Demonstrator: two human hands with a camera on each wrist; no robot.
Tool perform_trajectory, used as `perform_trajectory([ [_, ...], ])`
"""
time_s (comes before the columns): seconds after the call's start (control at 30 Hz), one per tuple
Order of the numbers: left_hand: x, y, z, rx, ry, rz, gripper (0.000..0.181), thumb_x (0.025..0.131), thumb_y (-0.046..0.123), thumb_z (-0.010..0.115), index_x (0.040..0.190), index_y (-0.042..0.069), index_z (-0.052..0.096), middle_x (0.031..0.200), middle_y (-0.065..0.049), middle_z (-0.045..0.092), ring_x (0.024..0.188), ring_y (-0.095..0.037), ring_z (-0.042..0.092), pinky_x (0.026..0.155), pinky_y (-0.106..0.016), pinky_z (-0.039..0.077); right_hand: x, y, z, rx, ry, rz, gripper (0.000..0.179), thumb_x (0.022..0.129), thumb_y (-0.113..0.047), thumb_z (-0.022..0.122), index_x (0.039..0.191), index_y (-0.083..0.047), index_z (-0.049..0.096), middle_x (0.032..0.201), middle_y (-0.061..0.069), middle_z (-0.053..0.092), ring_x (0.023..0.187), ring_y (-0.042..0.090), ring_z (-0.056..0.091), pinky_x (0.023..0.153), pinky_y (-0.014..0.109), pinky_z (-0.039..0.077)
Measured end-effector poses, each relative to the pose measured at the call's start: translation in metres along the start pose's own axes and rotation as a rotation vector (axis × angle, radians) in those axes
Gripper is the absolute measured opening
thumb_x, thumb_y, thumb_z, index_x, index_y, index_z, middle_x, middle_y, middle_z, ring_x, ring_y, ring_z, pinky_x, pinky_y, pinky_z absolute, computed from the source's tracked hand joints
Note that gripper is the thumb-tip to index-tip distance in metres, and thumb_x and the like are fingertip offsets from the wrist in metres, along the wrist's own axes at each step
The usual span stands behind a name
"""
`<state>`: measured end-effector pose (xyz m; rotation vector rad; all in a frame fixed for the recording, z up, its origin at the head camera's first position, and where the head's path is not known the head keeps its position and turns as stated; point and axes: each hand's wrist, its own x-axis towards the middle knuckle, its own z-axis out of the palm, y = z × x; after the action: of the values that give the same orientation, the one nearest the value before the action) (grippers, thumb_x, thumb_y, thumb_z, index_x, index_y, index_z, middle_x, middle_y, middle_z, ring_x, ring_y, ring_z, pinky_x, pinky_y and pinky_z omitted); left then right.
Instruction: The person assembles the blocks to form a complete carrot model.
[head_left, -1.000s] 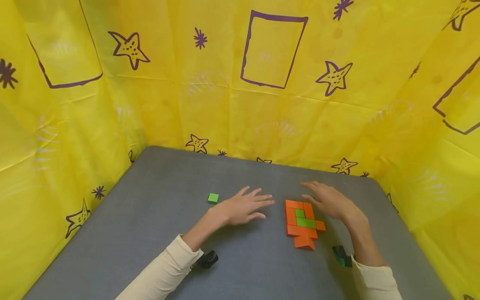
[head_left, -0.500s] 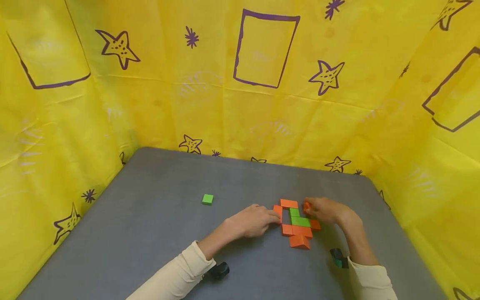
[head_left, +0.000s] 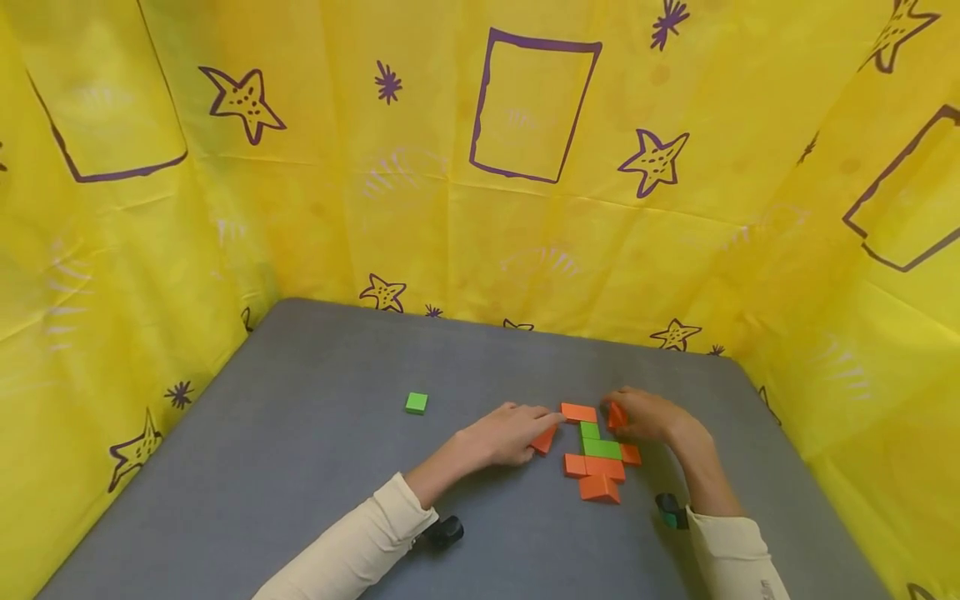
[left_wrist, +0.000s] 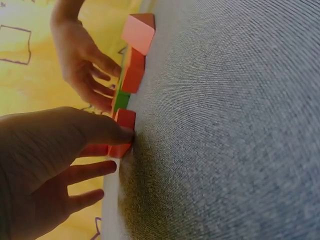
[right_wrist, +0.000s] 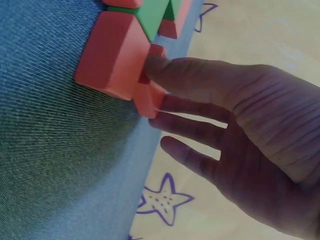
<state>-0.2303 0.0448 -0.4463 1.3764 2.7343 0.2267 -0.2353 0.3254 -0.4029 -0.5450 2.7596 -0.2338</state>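
My left hand (head_left: 502, 435) pinches an orange block (head_left: 543, 440) just left of a flat cluster of toy blocks. In the left wrist view the thumb lies against that orange block (left_wrist: 125, 117). On the cluster's right side, my right hand (head_left: 651, 415) grips another orange block (head_left: 617, 416), partly hidden by the fingers. Between the hands lie a back orange block (head_left: 578, 412) and two touching green blocks (head_left: 602, 448). Nearer the front are a small orange block (head_left: 575, 465), a longer orange block (head_left: 604, 469) and an orange triangular prism (head_left: 600, 489).
A lone green square block (head_left: 416, 403) lies on the grey table (head_left: 337, 400), left of the cluster. Yellow patterned cloth (head_left: 420, 208) walls the table's back and sides. A black device (head_left: 447, 532) sits under the left wrist, another (head_left: 671, 511) by the right.
Both hands, earlier spread above the table, have come down to the cluster and taken hold of an orange block each. The left one has drawn its block leftward, leaving a gap beside the green blocks.
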Motion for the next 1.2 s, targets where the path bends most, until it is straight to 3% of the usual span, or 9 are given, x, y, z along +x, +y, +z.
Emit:
perform_trajectory([
  [0.27, -0.009, -0.009, -0.003, 0.005, 0.091, 0.022, 0.059, 0.098, 0.017, 0.068, 0.153, 0.019, 0.048, 0.134, 0.000, 0.065, 0.116, -0.017, 0.065, 0.112, -0.038, 0.050, 0.001, 0.003, 0.004, -0.047, 0.060, -0.012, 0.041, 0.088, -0.014, 0.081, 0.127, -0.008, 0.069, 0.118, 0.014, 0.067, 0.101, 0.031, 0.063, 0.091, 0.056, 0.057],
  [0.43, -0.025, -0.017, -0.013, -0.082, 0.116, -0.004, 0.061, 0.096, 0.018, 0.070, 0.153, 0.019, 0.049, 0.138, 0.000, 0.063, 0.117, -0.017, 0.062, 0.113, -0.039, 0.049, -0.005, 0.000, 0.002, -0.132, 0.138, -0.007, 0.042, 0.086, -0.015, 0.081, 0.126, -0.008, 0.070, 0.113, 0.012, 0.068, 0.090, 0.027, 0.063, 0.087, 0.054, 0.058],
  [0.53, -0.038, -0.021, -0.017, -0.110, 0.132, -0.015, 0.061, 0.096, 0.018, 0.071, 0.153, 0.018, 0.050, 0.140, -0.001, 0.062, 0.119, -0.018, 0.061, 0.112, -0.039, 0.050, -0.010, -0.008, 0.001, -0.155, 0.184, -0.028, 0.044, 0.087, -0.017, 0.080, 0.128, -0.009, 0.069, 0.114, 0.011, 0.067, 0.092, 0.026, 0.062, 0.089, 0.055, 0.056],
  [0.67, -0.058, -0.027, -0.023, -0.148, 0.149, -0.036, 0.060, 0.095, 0.019, 0.073, 0.151, 0.017, 0.052, 0.141, -0.002, 0.061, 0.122, -0.019, 0.060, 0.109, -0.040, 0.052, -0.016, -0.027, -0.006, -0.125, 0.213, -0.098, 0.047, 0.087, -0.017, 0.080, 0.132, -0.008, 0.068, 0.118, 0.010, 0.067, 0.099, 0.026, 0.062, 0.091, 0.055, 0.055],
  [0.87, -0.087, -0.037, -0.028, -0.185, 0.137, -0.065, 0.060, 0.094, 0.017, 0.075, 0.149, 0.015, 0.054, 0.140, -0.003, 0.061, 0.124, -0.020, 0.059, 0.108, -0.039, 0.053, -0.016, -0.065, -0.011, -0.125, 0.191, -0.214, 0.051, 0.087, -0.016, 0.081, 0.135, -0.009, 0.065, 0.122, 0.008, 0.067, 0.102, 0.025, 0.062, 0.091, 0.050, 0.057],
  [1.2, -0.131, -0.045, -0.022, -0.239, 0.054, -0.092, 0.057, 0.093, 0.021, 0.077, 0.146, 0.017, 0.056, 0.139, 0.002, 0.060, 0.125, -0.016, 0.058, 0.105, -0.038, 0.055, -0.004, -0.116, 0.009, -0.193, 0.168, -0.374, 0.050, 0.091, -0.023, 0.080, 0.137, -0.011, 0.065, 0.127, 0.005, 0.067, 0.113, 0.026, 0.063, 0.103, 0.053, 0.052],
])
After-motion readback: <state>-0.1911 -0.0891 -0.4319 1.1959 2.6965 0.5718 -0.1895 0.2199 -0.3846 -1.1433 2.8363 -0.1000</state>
